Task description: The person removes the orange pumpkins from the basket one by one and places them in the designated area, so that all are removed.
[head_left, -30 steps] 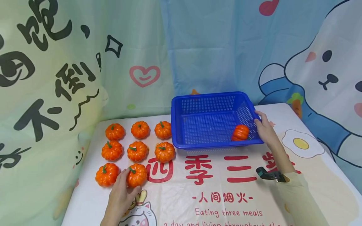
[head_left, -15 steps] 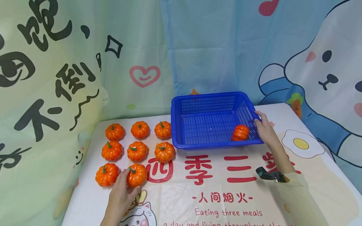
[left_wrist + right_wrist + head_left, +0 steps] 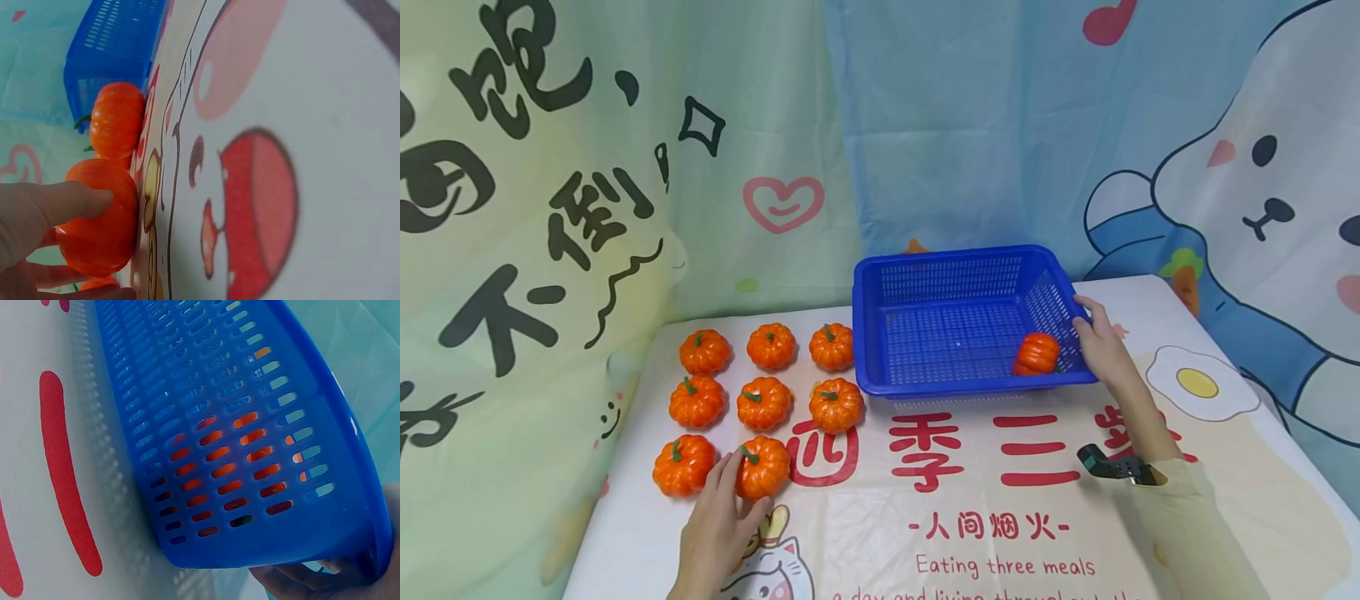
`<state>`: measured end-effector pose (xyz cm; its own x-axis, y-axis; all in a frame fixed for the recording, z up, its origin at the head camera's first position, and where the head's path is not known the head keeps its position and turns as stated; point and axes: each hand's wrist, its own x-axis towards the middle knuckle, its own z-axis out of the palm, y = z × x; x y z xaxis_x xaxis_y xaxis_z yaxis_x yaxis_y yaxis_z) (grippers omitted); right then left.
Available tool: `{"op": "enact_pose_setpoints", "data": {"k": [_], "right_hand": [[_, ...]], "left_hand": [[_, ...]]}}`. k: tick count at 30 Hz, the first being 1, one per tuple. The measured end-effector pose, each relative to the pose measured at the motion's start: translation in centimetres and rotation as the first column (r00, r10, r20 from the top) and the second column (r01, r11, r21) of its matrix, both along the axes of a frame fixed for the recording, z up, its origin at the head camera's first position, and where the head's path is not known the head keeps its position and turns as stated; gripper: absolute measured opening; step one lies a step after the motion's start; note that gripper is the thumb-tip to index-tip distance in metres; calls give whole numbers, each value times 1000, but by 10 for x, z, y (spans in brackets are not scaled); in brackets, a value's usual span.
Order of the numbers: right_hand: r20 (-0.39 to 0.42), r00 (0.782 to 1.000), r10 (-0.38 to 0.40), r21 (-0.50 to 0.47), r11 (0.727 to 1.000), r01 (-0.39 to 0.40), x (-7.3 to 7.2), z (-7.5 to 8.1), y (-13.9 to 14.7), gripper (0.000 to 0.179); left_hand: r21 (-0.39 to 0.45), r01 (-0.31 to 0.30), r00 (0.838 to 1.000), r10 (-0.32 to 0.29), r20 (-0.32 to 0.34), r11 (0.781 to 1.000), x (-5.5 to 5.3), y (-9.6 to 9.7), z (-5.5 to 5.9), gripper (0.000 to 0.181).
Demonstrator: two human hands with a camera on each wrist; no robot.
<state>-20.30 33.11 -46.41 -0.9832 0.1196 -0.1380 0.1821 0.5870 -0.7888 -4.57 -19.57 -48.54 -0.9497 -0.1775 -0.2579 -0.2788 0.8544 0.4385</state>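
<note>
My left hand (image 3: 718, 521) holds a small orange toy pumpkin (image 3: 763, 468) with a green stem, in the row nearest me. In the left wrist view the thumb (image 3: 84, 203) lies across that pumpkin (image 3: 103, 244), with fingers on its other side. The pumpkin stands on the table. At the right end of a blue plastic basket (image 3: 955, 388), my right hand (image 3: 1103, 342) grips the rim. Fingers curl under that rim in the right wrist view. One orange pumpkin (image 3: 1037, 354) lies on its side in the basket's right front corner.
Several more pumpkins stand in rows on the left of the table, among them one pumpkin (image 3: 685, 465) left of my left hand. Another pumpkin (image 3: 837, 405) is close to the basket's left end. A printed cloth (image 3: 1000, 508) covers the table; a patterned curtain (image 3: 940, 125) hangs behind.
</note>
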Motion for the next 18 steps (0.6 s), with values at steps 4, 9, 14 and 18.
{"op": "enact_pose_setpoints", "data": {"k": [4,9,14,18], "right_hand": [[6,1000,2,-6,1000,-2,1,1,-1,58],[4,1000,3,-14,1000,-3,2,2,-2,58],[-1,1000,5,-16,1000,-5,2,3,-2,58],[0,1000,5,-15,1000,-5,1,3,-1,58]], "left_hand": [[-10,-5,1000,5,12,1000,-1,0,0,90],[-8,-7,1000,7,22,1000,-1,0,0,94],[-39,0,1000,1,8,999,1,1,4,97],[-100,7,999,-11,-40,995,6,1,12,95]]}}
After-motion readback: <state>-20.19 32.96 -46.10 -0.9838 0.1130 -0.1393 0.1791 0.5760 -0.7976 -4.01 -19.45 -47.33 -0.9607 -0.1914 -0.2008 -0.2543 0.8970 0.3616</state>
